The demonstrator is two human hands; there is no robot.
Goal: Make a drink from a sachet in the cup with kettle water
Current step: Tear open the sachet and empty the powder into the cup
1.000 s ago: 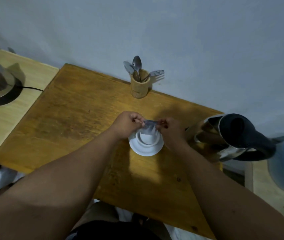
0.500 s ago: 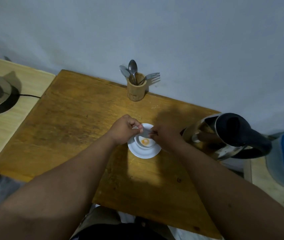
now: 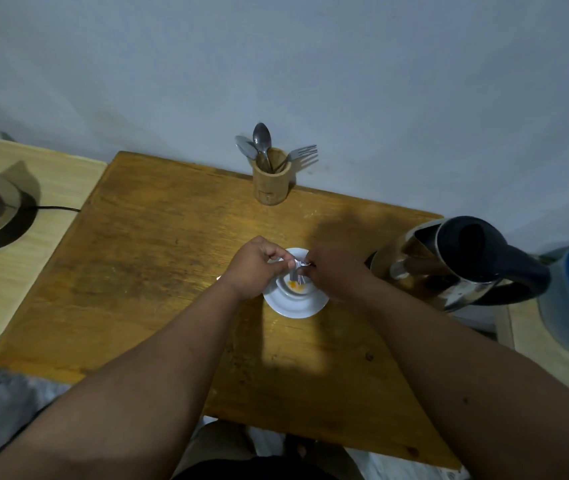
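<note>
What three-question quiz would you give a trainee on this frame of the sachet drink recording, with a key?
1. True or false: orange powder already lies in the cup.
2. Which stands on the person's right side of the saucer? A) the wooden utensil holder B) the kettle C) a plate of food
3. Fill in: the left hand and right hand together pinch the ______ above the cup.

Key: 1 true; 2 B; 3 sachet.
</note>
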